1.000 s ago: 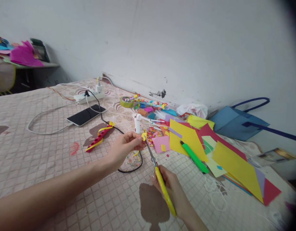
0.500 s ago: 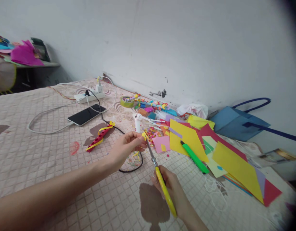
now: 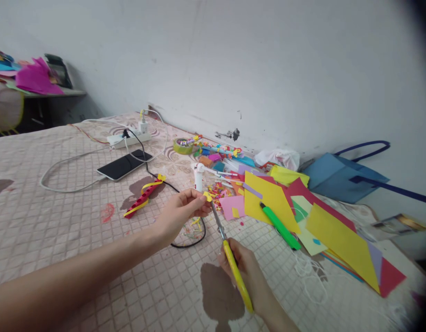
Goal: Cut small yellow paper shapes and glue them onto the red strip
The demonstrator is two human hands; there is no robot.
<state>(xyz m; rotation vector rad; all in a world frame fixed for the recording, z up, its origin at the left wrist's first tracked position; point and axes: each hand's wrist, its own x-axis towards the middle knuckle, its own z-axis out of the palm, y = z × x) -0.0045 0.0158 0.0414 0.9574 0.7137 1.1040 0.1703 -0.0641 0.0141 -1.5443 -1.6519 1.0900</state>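
Between thumb and fingers, my left hand (image 3: 187, 207) pinches a small piece of yellow paper (image 3: 208, 196). My right hand (image 3: 245, 269) is closed round a pair of scissors with yellow handles (image 3: 238, 275). The scissors' metal blades point up and away, their tips right beside the yellow piece; whether they touch it I cannot tell. Just behind my left hand stands a white glue gun (image 3: 198, 177). Tiny paper scraps (image 3: 219, 191) lie past my fingertips. A red strip with a yellow ribbon wound on it (image 3: 144, 198) rests left of my left hand.
Coloured paper sheets (image 3: 268, 196) and a green cutter (image 3: 280, 227) lie to the right, near tangled white string (image 3: 308, 267). A blue bag (image 3: 340, 177) stands by the wall. A phone (image 3: 125, 165), a power strip (image 3: 128, 138) and loose cables spread across the left. Tape (image 3: 183, 146) lies further back.
The yellow piece in my left fingers has turned slightly, and the scissor tips have shifted a touch below it. Everything else looks the same.
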